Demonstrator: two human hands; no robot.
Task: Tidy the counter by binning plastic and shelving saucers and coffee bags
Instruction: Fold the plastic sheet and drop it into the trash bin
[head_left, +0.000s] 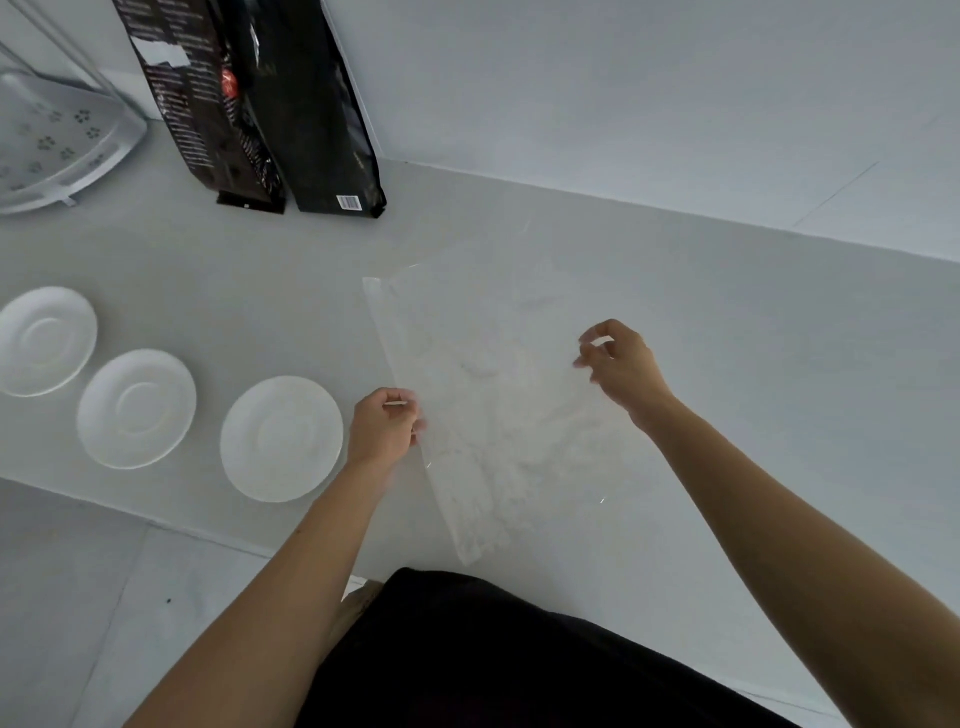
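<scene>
Plastic (498, 410), see-through and hard to make out, lay on the counter (753, 322) right of three saucers (281, 439). We pinched its near-left edge with our left hand (382, 426) and its right side with our right hand (621, 364). Coffee bags (270, 104) stood cut off up top.

At the frame's upper left, the white perforated plastic rack (52, 140) and two tall black coffee bags (260, 104) are cut off by the edges.
</scene>
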